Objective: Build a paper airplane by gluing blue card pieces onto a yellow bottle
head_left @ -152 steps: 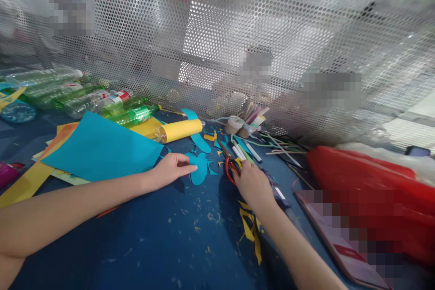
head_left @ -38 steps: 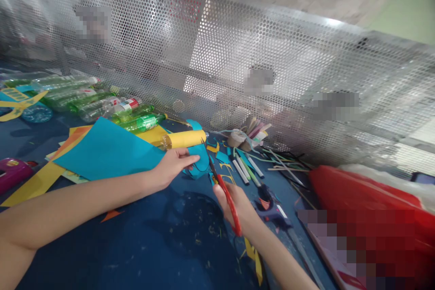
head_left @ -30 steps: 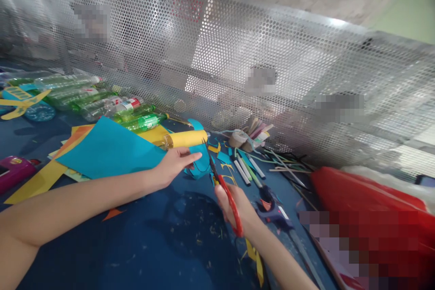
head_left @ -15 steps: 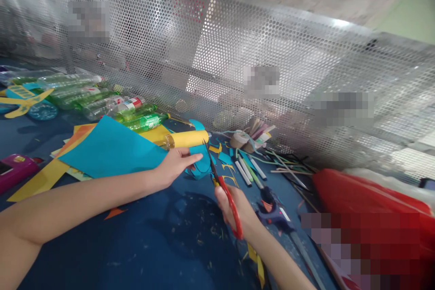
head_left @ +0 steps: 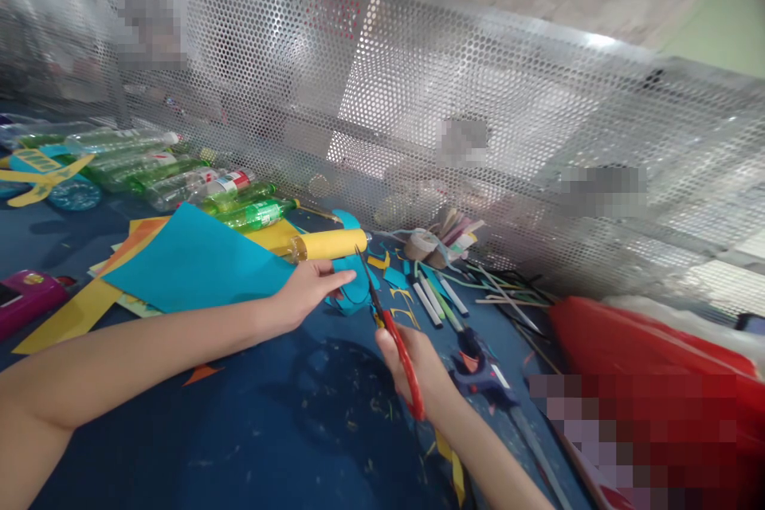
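My left hand (head_left: 311, 289) pinches a small blue paper cut-out (head_left: 354, 287) and holds it up just above the dark blue table (head_left: 256, 430). My right hand (head_left: 418, 370) grips red-handled scissors (head_left: 391, 331) whose blades point up and away into the right edge of the cut-out. A bottle wrapped in yellow paper (head_left: 327, 244) lies right behind the cut-out.
A large blue sheet (head_left: 191, 263) lies over yellow sheets at left, with green plastic bottles (head_left: 239, 211) behind. Markers (head_left: 433, 299), tape rolls (head_left: 421, 243), sticks and a glue gun (head_left: 478, 370) lie at right. A red bag (head_left: 645, 366) fills the right side. A perforated metal screen (head_left: 418, 80) borders the table.
Five seconds ago the cut-out lay on the table and my right hand was at the scissors there. Now the cut-out is lifted with the scissors at its edge; little has shifted in the last second.
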`<state>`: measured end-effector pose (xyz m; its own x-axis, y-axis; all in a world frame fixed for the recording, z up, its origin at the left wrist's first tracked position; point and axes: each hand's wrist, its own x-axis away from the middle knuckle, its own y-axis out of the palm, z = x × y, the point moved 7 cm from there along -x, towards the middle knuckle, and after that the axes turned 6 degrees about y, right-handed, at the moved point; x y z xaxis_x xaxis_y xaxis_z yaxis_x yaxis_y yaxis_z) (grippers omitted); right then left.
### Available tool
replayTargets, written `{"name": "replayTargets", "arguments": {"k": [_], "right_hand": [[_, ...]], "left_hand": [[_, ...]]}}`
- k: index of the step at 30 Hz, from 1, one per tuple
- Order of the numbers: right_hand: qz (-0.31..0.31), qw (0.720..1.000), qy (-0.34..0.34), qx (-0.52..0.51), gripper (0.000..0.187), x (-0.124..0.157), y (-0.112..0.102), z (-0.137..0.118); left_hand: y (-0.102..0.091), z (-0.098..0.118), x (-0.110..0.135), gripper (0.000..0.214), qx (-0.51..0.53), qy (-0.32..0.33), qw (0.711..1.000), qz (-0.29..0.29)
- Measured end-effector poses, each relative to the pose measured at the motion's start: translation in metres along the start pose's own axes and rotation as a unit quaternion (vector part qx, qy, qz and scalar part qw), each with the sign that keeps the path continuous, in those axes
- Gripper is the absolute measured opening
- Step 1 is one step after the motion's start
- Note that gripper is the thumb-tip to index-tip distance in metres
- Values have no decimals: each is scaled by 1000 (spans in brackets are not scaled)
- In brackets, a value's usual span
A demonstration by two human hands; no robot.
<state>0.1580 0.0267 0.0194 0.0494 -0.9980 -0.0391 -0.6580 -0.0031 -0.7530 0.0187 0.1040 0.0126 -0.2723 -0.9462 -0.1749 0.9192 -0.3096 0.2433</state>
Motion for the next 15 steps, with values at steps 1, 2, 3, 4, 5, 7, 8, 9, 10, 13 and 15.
{"name": "replayTargets", "arguments": {"k": [1, 2, 3, 4, 5, 7, 8, 9, 10, 13, 15], "right_hand": [[3, 1000, -6, 8, 47, -1, -1, -1], [7, 1000, -10, 15, 47, -1, -1, -1], [12, 1000, -11, 21, 48, -2, -2, 0], [15, 1000, -10, 25, 48, -2, -2, 0], [17, 999, -8, 27, 48, -3, -1, 2], [17, 1000, 3, 24, 48, -3, 0, 5], [16, 1000, 12, 19, 48, -3, 1, 7], [14, 1000, 22, 13, 49, -3, 2, 9], [11, 999, 34, 5, 49, -2, 3, 11], [7, 997, 70, -35, 51, -4, 5, 19], [9, 993, 95, -67, 52, -7, 3, 26]], "left_hand": [[0, 0, 0, 27, -1, -1, 1000, -1], [-1, -1, 0, 27, -3, -1, 1000, 1], [-1, -1, 0, 28, -5, -2, 1000, 3], [-2, -1, 0, 28, -7, -3, 1000, 5], [-2, -1, 0, 28, -7, -3, 1000, 5], [-2, -2, -1, 27, -5, -4, 1000, 3], [-1, -2, -1, 26, -3, -4, 1000, 2], [-1, -2, -1, 25, -2, -3, 1000, 0], [-1, -2, 0, 24, -1, -2, 1000, 0], [-1, -3, -1, 23, -2, 6, 1000, -7], [-2, -5, -1, 24, -8, 15, 1000, -11]]}}
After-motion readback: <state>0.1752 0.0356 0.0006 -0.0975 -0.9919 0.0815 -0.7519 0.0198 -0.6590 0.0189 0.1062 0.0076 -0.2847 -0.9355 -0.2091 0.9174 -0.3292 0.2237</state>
